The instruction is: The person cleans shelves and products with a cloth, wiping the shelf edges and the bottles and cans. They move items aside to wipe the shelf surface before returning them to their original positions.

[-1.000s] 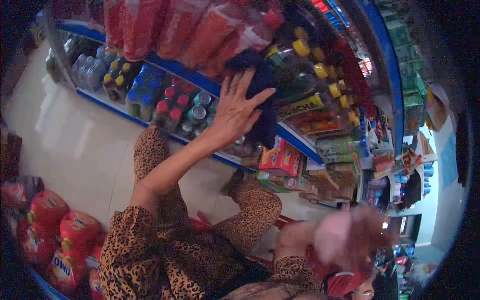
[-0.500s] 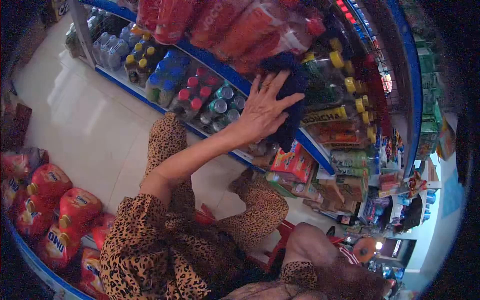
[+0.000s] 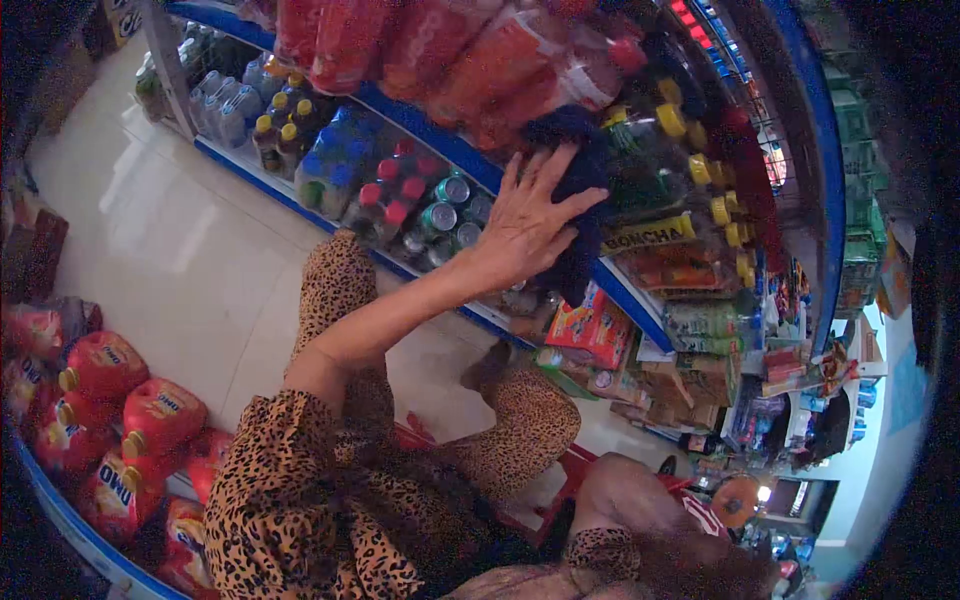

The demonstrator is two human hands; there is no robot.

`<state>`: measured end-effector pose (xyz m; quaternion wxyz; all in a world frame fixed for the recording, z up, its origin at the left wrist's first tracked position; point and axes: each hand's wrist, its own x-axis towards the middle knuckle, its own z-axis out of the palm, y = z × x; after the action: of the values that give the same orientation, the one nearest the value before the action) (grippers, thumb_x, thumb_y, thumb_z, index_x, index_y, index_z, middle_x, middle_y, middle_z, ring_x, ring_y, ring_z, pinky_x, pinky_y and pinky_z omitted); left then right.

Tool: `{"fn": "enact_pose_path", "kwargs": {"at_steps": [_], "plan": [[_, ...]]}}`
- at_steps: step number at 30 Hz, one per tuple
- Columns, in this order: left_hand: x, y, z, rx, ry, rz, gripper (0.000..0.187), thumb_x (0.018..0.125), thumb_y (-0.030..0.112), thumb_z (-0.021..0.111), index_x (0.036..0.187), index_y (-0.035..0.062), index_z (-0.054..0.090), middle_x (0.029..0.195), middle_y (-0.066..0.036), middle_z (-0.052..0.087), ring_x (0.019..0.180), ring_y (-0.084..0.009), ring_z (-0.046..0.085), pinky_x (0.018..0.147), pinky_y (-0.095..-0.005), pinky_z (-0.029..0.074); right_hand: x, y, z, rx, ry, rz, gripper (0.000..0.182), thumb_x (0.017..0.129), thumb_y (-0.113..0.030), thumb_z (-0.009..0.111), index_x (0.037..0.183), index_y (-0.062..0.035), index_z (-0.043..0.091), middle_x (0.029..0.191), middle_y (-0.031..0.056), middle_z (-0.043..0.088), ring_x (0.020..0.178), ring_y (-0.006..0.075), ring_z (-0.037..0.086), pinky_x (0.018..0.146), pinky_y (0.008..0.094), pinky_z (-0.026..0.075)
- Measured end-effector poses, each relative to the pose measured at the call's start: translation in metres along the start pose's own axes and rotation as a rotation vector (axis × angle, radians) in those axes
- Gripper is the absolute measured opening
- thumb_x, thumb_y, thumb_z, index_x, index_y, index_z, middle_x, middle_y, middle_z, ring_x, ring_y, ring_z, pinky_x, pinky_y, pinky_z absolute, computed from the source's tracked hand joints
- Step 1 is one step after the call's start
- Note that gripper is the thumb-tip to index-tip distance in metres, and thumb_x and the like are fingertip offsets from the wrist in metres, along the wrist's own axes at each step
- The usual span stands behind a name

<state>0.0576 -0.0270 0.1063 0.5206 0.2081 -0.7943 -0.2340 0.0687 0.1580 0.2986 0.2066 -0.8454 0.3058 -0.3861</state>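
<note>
My left hand (image 3: pixel 530 225) reaches up to the shelf front, back of the hand toward me and fingers spread. It rests against a bunched dark blue cloth (image 3: pixel 575 270), which lies over the shelf edge between red-labelled bottles (image 3: pixel 440 50) and yellow-capped bottles (image 3: pixel 645 170). Part of the cloth is behind my fingers. A label reading BONCHA (image 3: pixel 645 235) shows just right of it. My right hand is out of view; only a bare part of that arm shows at the lower right.
Below the blue shelf edge (image 3: pixel 420 125) stand cans (image 3: pixel 440 215) and small bottles with red, blue and yellow caps. Red OMO containers (image 3: pixel 165 410) fill a lower-left rack. Boxes (image 3: pixel 590 325) sit beyond my leopard-print legs, near a red stool (image 3: pixel 575 465).
The view has shifted very slightly. My left hand stays on the cloth in nearly the same pose.
</note>
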Motion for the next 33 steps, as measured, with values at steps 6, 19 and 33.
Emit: {"fn": "enact_pose_path", "kwargs": {"at_steps": [6,19,33], "plan": [[0.001,0.002,-0.002,-0.021,-0.032,-0.017,0.058,0.070,0.015,0.064,0.123,0.0266,0.043,0.136,-0.023,0.021,0.122,-0.0429,0.026,0.102,-0.0519,0.017,0.001,-0.001,-0.001,0.028,-0.001,0.006,0.022,0.079,-0.020,0.055,0.096,-0.0070,0.059,0.111,0.0168,0.049,0.090,0.0257,0.053,0.077,0.0381,0.043],[-0.001,-0.001,-0.004,-0.021,-0.014,-0.010,0.056,0.067,0.016,0.066,0.119,0.0235,0.048,0.134,-0.022,0.024,0.123,-0.0395,0.025,0.101,-0.0537,0.018,-0.001,-0.004,-0.003,0.110,0.040,0.090,0.021,0.082,-0.024,0.054,0.095,-0.0093,0.060,0.110,0.0168,0.049,0.089,0.0268,0.053,0.076,0.0395,0.043],[0.001,0.004,0.001,0.063,-0.015,0.002,0.057,0.070,0.014,0.064,0.123,0.0259,0.046,0.136,-0.020,0.023,0.122,-0.0401,0.028,0.101,-0.0499,0.020,-0.008,0.033,0.020,0.627,0.154,0.045,0.019,0.083,-0.013,0.047,0.093,-0.0164,0.062,0.108,0.0215,0.048,0.083,0.0274,0.052,0.070,0.0386,0.043]]}}
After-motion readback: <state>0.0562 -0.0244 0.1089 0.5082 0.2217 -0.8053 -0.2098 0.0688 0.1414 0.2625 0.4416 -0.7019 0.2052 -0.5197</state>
